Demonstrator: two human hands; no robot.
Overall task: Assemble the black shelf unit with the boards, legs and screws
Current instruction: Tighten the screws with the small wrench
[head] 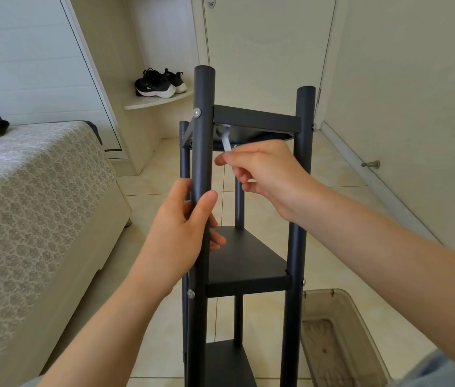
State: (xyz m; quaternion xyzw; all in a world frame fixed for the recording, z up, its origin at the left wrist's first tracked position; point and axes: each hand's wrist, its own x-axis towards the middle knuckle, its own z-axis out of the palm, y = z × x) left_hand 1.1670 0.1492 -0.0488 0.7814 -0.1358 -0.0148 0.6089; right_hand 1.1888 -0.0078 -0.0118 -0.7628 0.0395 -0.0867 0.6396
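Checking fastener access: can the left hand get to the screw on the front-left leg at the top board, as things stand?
Probably yes. The left hand grips the front-left leg below that screw, which faces outward with nothing covering it. The right hand works a small tool on the inner side, clear of that path.

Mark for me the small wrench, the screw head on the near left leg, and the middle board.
wrench (pixel 226 143), head view, pale handle.
screw head (pixel 197 112), head view, its face.
middle board (pixel 244 255), head view, top surface.
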